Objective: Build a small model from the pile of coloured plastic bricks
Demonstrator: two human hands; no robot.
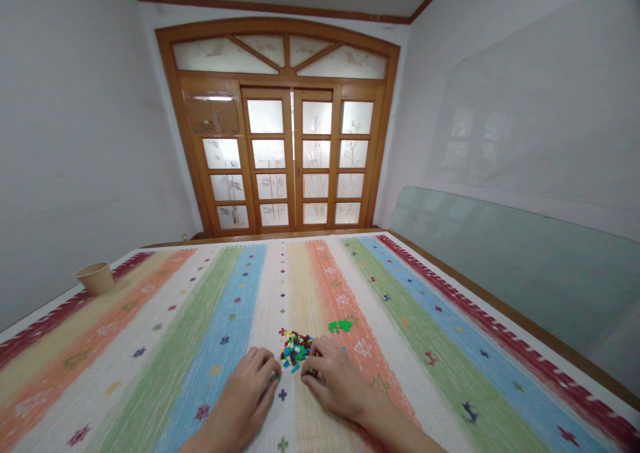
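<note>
A small heap of tiny coloured pieces (295,350), red, green, blue and yellow, lies on the striped cloth (210,319). My left hand (250,389) rests just left of the heap, fingers curled, with a green piece at its fingertips. My right hand (336,376) rests just right of the heap, fingers curled and pinched on a dark piece at the heap's edge. A flat green assembled piece (340,325) lies a little beyond my right hand.
A tan paper cup (95,277) stands near the table's far left edge. A glass sheet (525,266) leans along the right wall. Wooden doors with frosted panes (287,159) close the far side of the room.
</note>
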